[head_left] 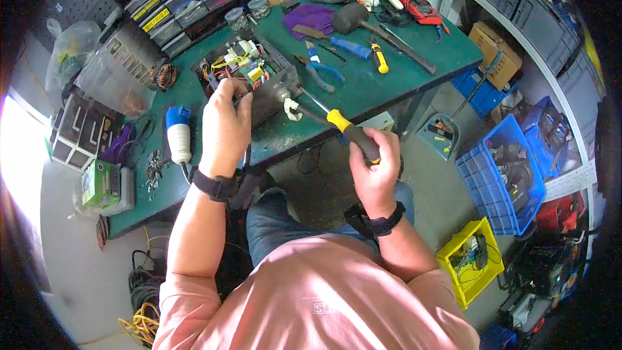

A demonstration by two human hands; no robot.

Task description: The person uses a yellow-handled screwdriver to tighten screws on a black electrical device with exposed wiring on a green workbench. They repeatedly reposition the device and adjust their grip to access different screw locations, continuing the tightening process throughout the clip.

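Observation:
My right hand point(377, 165) grips a yellow and black screwdriver point(346, 126), its shaft reaching toward the right end of an open dark metal box point(265, 100). A pale crumpled piece point(291, 111) sits around a cable at that end. Wires and white components point(240, 58) fill the box. My left hand point(223, 116) is at the box’s near side with fingers pinched; what they hold is too small to make out. A blue and white industrial plug point(178, 133) lies on the green bench point(162, 188), left of my left hand.
Pliers point(321, 71), a rubber mallet point(350, 18), a yellow-handled tool point(379, 55) and a purple cloth point(298, 24) lie behind the box. Drawer units point(162, 6) stand at back left. A blue crate point(492, 194) and yellow bin point(466, 285) are on the floor at right. Cables point(139, 285) lie below left.

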